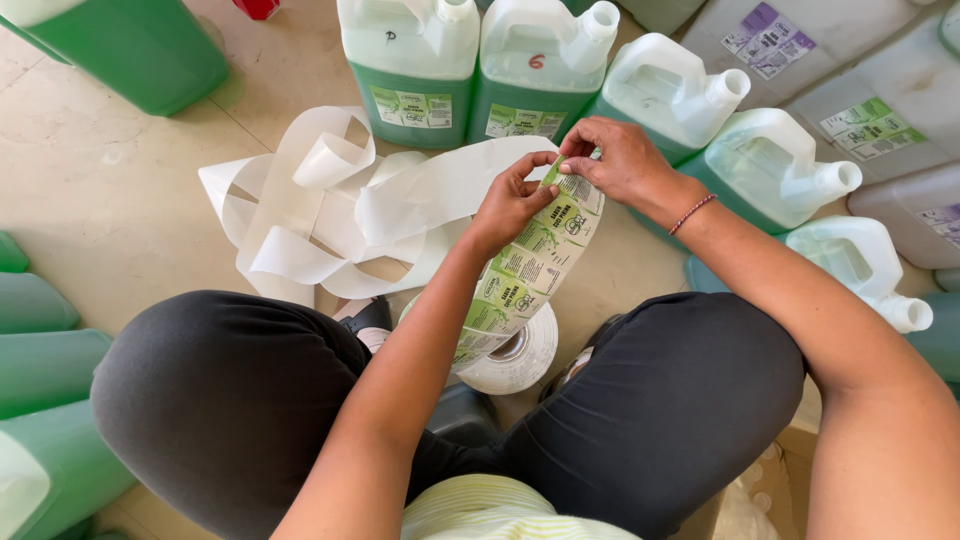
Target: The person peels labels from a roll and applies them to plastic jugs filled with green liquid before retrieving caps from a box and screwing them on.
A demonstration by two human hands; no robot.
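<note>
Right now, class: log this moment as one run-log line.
left hand: pinching label strip | right hand: peeling top label | roll: between feet | jugs: ahead

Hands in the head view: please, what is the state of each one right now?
Left hand: closed, pinching the strip of green labels near its top.
Right hand: closed, fingertips gripping the top label of the same strip.

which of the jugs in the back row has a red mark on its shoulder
The second jug from the left, just above the hands. It has a red handwritten mark near its handle; the jug to its left carries a dark one.
</note>
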